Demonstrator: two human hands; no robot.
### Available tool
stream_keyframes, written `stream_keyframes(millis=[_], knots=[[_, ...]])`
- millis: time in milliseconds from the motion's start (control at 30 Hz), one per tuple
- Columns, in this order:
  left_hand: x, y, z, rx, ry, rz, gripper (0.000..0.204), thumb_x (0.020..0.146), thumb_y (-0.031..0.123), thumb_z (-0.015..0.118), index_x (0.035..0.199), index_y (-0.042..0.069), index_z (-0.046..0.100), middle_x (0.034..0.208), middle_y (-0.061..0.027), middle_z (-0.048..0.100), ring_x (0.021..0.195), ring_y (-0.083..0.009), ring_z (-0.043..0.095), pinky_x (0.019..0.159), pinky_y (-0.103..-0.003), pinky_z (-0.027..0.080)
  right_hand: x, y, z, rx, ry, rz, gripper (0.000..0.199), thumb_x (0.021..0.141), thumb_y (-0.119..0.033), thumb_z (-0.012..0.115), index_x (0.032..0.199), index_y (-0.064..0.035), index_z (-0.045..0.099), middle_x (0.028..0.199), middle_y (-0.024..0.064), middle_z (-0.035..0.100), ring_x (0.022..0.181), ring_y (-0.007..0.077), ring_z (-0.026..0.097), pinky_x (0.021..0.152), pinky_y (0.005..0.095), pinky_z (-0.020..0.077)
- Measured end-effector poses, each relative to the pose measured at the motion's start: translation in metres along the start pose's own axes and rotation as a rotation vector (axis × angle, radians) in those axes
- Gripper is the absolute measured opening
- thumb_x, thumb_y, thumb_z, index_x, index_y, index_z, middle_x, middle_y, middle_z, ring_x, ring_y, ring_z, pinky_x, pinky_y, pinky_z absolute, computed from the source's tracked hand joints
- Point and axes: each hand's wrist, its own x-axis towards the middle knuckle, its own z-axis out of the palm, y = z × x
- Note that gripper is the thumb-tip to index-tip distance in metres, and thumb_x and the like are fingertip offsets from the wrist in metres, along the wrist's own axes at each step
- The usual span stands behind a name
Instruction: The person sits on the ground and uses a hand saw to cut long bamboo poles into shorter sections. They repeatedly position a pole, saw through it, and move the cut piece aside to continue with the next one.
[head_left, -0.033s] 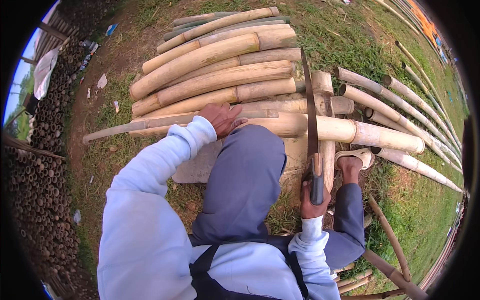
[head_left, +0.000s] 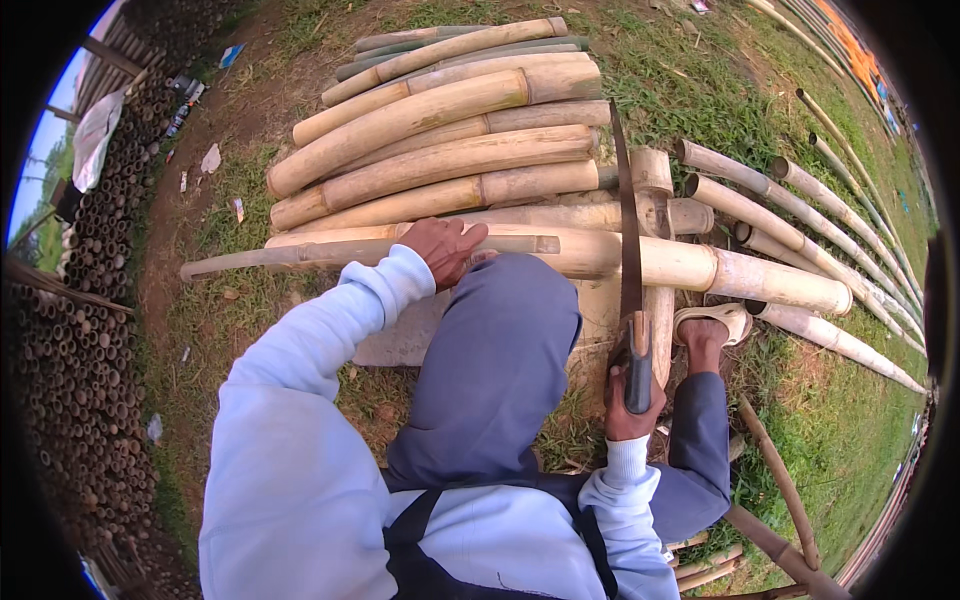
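Note:
In my right hand (head_left: 628, 410) is the handle of a hand saw (head_left: 628, 215). Its long dark blade points away from me and crosses a thick, pale bamboo pole (head_left: 740, 275) lying from left to right. My left hand (head_left: 440, 250) is closed round a slimmer bamboo piece (head_left: 330, 252), which lies along the thick pole's near side. Part of that slim piece is hidden under my fingers. My bent left knee presses up close to both pieces. Beneath the thick pole, near the blade, stands a bamboo support (head_left: 655, 215).
Several cut bamboo lengths (head_left: 430, 110) lie stacked beyond my hands. Long bamboo poles (head_left: 800, 230) stretch over the grass at right. A big pile of bamboo ends (head_left: 80, 400) rises at far left. My sandalled right foot (head_left: 715, 325) is beside the support.
The slim bamboo piece has swung slightly, its right end nearer to me, with my left hand on it. The whole view has shifted a little; the saw keeps its place across the thick pole.

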Motion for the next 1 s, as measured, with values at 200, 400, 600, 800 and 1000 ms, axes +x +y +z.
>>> stream_keyframes(millis=[200, 400, 600, 800, 1000], knots=[[-0.076, 0.021, 0.101, -0.226, 0.275, 0.029, 0.026, 0.091, 0.028, 0.059, 0.111, 0.011, 0.058, 0.098, -0.0141, 0.064, 0.089, -0.0314, 0.066, 0.081, -0.041, 0.051, 0.000, 0.013, 0.000, -0.080, 0.015, -0.121, 0.022, 0.092, -0.003, 0.073, 0.111, 0.0064, 0.069, 0.092, 0.0110, 0.073, 0.084, 0.0146, 0.066, 0.078, 0.0294, 0.0522], [-0.050, 0.025, 0.109, -0.226, 0.442, 0.088, 0.041, 0.091, 0.024, 0.059, 0.128, 0.008, 0.058, 0.110, -0.0121, 0.060, 0.105, -0.0293, 0.060, 0.090, -0.040, 0.048, 0.011, -0.008, -0.005, -0.166, 0.031, -0.148, 0.022, 0.091, -0.005, 0.074, 0.111, 0.0044, 0.069, 0.088, 0.0100, 0.072, 0.079, 0.0129, 0.064, 0.073, 0.0289, 0.0512], [0.015, -0.005, 0.107, 0.282, 0.619, -0.064, 0.049, 0.093, 0.020, 0.058, 0.141, 0.013, 0.057, 0.130, -0.0120, 0.065, 0.120, -0.0282, 0.061, 0.107, -0.045, 0.046, 0.008, -0.029, 0.009, -0.216, -0.007, -0.145, 0.015, 0.092, -0.003, 0.072, 0.105, 0.0035, 0.069, 0.078, 0.0064, 0.066, 0.070, 0.0106, 0.057, 0.065, 0.0293, 0.0472], [0.032, -0.003, 0.092, 0.046, 0.181, -0.057, 0.070, 0.081, 0.028, 0.076, 0.142, 0.006, 0.050, 0.123, -0.0159, 0.061, 0.114, -0.0325, 0.060, 0.104, -0.043, 0.046, 0.002, -0.020, 0.010, -0.198, 0.051, -0.154, 0.017, 0.092, -0.003, 0.072, 0.106, 0.0051, 0.068, 0.082, 0.0092, 0.067, 0.073, 0.0135, 0.060, 0.069, 0.0303, 0.0495], [0.040, -0.006, 0.048, 0.101, 0.194, -0.018, 0.081, 0.072, 0.036, 0.085, 0.141, 0.009, 0.051, 0.118, -0.0127, 0.062, 0.109, -0.0316, 0.061, 0.098, -0.043, 0.049, 0.003, -0.002, 0.005, -0.065, 0.050, -0.093, 0.014, 0.093, -0.003, 0.072, 0.104, 0.0046, 0.067, 0.081, 0.0082, 0.067, 0.074, 0.0123, 0.060, 0.070, 0.0295, 0.0494]])
